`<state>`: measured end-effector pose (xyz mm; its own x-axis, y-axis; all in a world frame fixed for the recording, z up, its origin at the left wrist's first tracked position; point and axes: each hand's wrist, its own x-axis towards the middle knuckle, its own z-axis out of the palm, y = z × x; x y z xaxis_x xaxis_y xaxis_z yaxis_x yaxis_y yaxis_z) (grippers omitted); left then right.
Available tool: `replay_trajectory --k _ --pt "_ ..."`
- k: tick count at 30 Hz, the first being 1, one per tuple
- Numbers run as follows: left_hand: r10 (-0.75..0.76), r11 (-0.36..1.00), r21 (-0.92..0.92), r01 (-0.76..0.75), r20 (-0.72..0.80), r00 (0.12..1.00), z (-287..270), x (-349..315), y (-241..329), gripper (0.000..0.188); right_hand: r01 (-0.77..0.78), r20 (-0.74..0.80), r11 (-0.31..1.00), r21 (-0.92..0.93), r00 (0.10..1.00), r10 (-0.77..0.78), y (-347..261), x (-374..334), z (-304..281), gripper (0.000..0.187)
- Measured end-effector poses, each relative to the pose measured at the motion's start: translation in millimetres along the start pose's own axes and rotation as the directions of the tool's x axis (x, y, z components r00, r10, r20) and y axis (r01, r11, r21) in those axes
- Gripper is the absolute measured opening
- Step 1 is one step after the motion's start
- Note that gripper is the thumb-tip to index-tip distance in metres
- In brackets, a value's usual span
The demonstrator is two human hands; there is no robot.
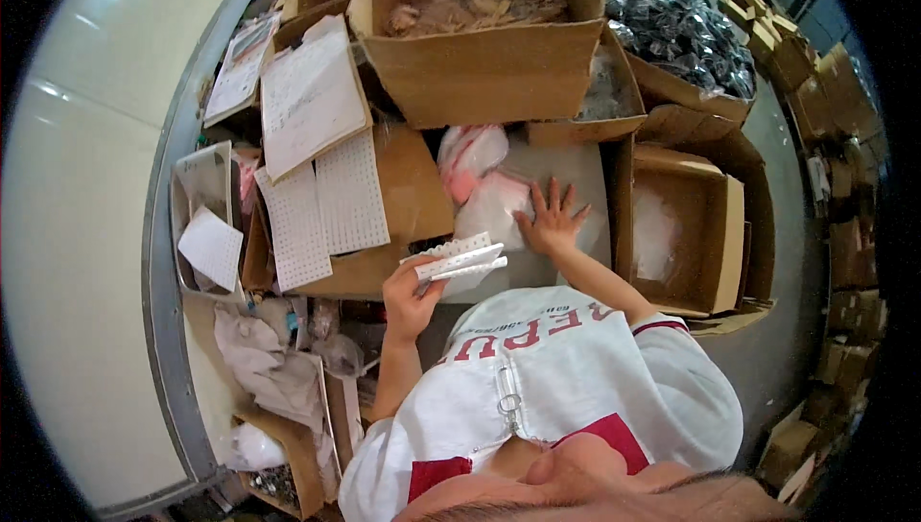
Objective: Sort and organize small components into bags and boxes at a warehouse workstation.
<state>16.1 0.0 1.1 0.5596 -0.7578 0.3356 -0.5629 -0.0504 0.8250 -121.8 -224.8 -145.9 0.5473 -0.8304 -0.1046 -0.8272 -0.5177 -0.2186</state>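
Between the fingers and thumb of my left hand [411, 303] is a small stack of folded white label sheets [462, 261], dotted with small printed marks. My right hand [554, 222] lies open with its fingers spread on the grey tabletop [581, 159]. Its thumb side is next to a clear plastic bag [497, 207] with something pink inside. Just beyond that lies another clear bag [473, 150] with pink and white contents. Whether my right thumb touches the nearer bag, I cannot tell.
Label sheets [351, 196] and a paper pad [315, 90] lie at the left on cardboard. A large cardboard box [480, 76] stands at the back, near a box of black wrapped pieces [679, 35]. Nested boxes [726, 234] stand right; a metal tray [232, 205] sits far left.
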Motion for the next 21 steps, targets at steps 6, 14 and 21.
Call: replay_trajectory --k 6,14,21 --pt "0.014 1.000 -0.001 -0.014 -0.051 0.999 0.1 0.3 0.6 0.021 -0.041 -0.057 0.894 0.446 0.996 0.075 65.9 20.7 22.2 0.063" --pt "-0.009 0.990 -0.141 0.005 -0.033 0.999 1.5 7.1 -9.0 0.020 -0.049 0.085 0.964 0.260 0.996 0.028 80.2 1.9 -13.7 0.070" --pt "-0.026 0.989 -0.149 0.025 -0.006 1.000 4.4 2.2 -12.6 0.021 -0.075 0.097 0.973 0.217 0.994 0.055 50.5 15.5 -7.0 0.052"
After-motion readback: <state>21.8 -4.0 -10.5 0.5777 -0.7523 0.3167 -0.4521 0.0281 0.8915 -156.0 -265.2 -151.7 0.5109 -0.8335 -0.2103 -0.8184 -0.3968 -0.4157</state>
